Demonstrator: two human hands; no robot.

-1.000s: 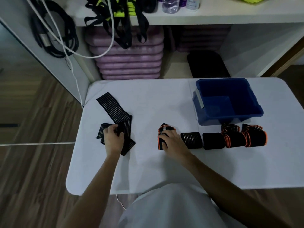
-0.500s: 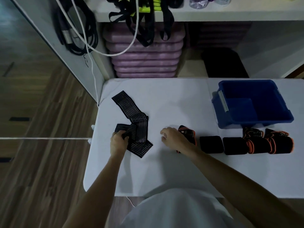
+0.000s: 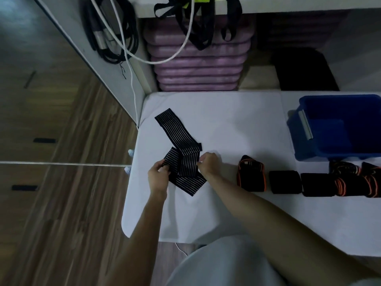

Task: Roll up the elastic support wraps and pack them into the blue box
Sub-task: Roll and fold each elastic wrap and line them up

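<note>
Head view: both hands pinch striped wrap [image 3: 181, 139], its loose tail running up-left.

Right hand [image 3: 208, 165] leaves orange-edged roll [image 3: 250, 174], now pinches right edge of loose striped wrap [image 3: 183, 159]. Left hand [image 3: 157, 176] now pinches its left end, lifted a bit off bench [image 3: 237, 124].
</note>
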